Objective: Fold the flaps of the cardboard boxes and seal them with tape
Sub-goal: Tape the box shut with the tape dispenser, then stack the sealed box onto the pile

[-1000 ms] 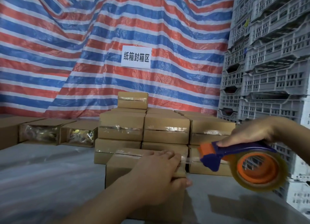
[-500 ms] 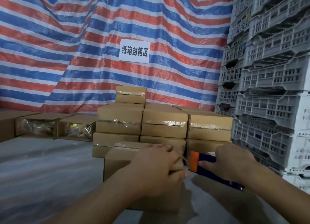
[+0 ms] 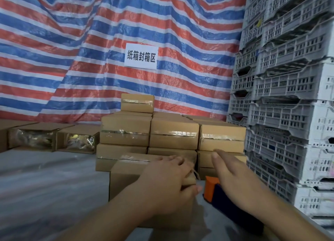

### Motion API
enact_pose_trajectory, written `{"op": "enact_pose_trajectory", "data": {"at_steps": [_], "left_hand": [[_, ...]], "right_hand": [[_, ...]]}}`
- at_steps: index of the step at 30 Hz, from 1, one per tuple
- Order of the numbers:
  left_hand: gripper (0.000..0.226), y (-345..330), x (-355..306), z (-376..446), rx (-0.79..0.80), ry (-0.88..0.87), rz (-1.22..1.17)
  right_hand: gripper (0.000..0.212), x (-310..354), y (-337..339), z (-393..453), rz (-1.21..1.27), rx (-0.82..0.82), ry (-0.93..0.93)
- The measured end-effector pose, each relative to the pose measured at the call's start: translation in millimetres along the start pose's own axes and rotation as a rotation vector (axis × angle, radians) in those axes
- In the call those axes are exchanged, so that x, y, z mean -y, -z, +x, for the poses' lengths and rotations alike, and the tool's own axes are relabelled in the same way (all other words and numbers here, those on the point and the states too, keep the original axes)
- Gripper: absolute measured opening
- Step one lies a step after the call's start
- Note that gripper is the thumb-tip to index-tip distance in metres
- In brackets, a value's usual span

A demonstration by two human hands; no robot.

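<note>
one box in hand, tape gun set down

left hand [image 3: 162, 184] grips the near box [image 3: 126, 179] at its right end, mid-bench. right hand [image 3: 233, 175], fingers straight, hovers over one tape gun [image 3: 213, 190] lying beside it. behind: seven sealed boxes [image 3: 173, 136] visible, two open boxes [image 3: 77, 139] at left.

A plastic-covered table [image 3: 45, 186] carries stacked cardboard boxes [image 3: 173, 137] and a tape dispenser [image 3: 215, 192].

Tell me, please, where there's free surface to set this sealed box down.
Free: the plastic-covered table left of the box, before the open boxes. Crowded: behind, the stacked boxes; right, the tape dispenser and crates.
</note>
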State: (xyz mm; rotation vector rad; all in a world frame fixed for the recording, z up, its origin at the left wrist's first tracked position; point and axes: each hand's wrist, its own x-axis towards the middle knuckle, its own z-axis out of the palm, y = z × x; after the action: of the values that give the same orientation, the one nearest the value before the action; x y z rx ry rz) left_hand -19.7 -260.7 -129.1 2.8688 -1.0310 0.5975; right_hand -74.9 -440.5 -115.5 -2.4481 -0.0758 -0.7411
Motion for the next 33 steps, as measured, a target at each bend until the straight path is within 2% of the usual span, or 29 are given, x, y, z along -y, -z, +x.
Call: {"op": "enact_pose_trajectory", "data": {"at_steps": [2, 4, 6, 9, 14, 17, 18, 21, 24, 26, 28, 30, 33], "left_hand": [[0.072, 1.0, -0.9, 0.3, -0.003, -0.007, 0.007], [0.069, 1.7, -1.3, 0.0, -0.016, -0.022, 0.016], [0.066, 2.2, -2.1, -0.9, -0.018, -0.027, 0.018], [0.072, 3.1, -2.6, -1.0, -0.017, -0.017, 0.029], [0.088, 7.8, 1.5, -3.4, -0.03, -0.022, -0.036], [0.092, 14.4, 10.8, -15.3, -0.162, -0.01, -0.153], [0.093, 15.0, 16.6, -22.5, -0.216, 0.014, -0.173], [0.097, 12.8, 41.9, -52.2, -0.37, 0.187, -0.356], [0.101, 2.1, 66.3, -75.4, -0.489, 0.425, -0.676], [0.105, -7.0, 72.9, -80.7, -0.447, 0.541, -0.917], [0.095, -15.7, 71.3, -82.2, -0.367, 0.571, -1.13], [0.072, -22.7, 70.8, -83.6, -0.351, 0.555, -1.261], [0.043, -26.2, 73.4, -85.3, -0.343, 0.58, -1.366]], "right_hand": [[0.032, 26.4, -7.4, -3.7, 0.355, 0.177, -0.147], [0.033, 32.1, -31.7, 0.8, 0.528, 0.263, -0.237], [0.047, 21.9, -51.7, -5.6, 0.643, 0.377, -0.243], [0.05, 10.1, -64.6, -5.9, 0.753, 0.36, -0.235], [0.052, -1.0, -62.4, -21.5, 0.686, 0.339, -0.14], [0.053, 12.3, -62.0, -14.9, 0.698, 0.281, -0.254], [0.05, 16.5, -60.0, -14.4, 0.708, 0.292, -0.28], [0.021, 17.8, -58.0, -14.3, 0.756, 0.278, -0.319], [0.014, 19.9, -59.1, -14.6, 0.746, 0.287, -0.35], [0.015, 20.2, -62.6, -14.5, 0.742, 0.255, -0.334], [0.018, 20.2, -65.5, -12.9, 0.725, 0.212, -0.329], [0.018, 22.7, -67.1, -13.4, 0.74, 0.204, -0.337], [0.039, 17.5, -73.5, -14.8, 0.729, 0.247, -0.294]]}}
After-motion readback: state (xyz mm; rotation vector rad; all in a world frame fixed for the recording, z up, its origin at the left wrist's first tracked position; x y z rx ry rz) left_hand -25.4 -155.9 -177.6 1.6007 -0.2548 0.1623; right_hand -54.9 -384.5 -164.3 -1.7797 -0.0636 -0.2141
